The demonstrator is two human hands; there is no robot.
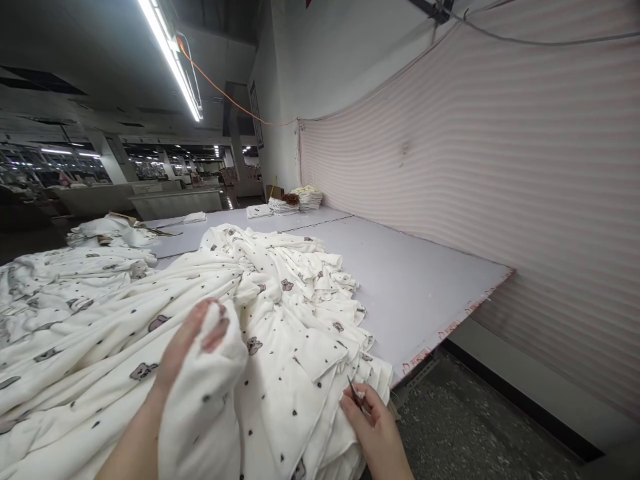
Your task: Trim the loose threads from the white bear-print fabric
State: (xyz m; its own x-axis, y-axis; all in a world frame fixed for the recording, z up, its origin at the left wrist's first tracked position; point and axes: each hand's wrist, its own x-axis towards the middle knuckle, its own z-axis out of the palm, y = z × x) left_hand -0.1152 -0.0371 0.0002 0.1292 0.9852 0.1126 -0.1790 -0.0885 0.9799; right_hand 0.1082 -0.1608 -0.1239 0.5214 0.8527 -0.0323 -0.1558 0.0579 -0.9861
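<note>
A big heap of white fabric [280, 313] printed with small bears and hearts covers the near part of the table. My left hand [187, 343] is closed on a raised fold of this fabric, the cloth draped over my fingers. My right hand [373, 427] sits at the fabric's near right edge, fingers pinched on a small thin metal tool [354, 390], likely thread snips, whose tip points up toward the cloth's layered hem.
The grey table [410, 280] runs away along a pink striped cloth wall [500, 167]. Folded white stacks [300, 199] sit at the far end, more white cloth [107, 232] at the left. The table's right edge drops to a dark floor [475, 420].
</note>
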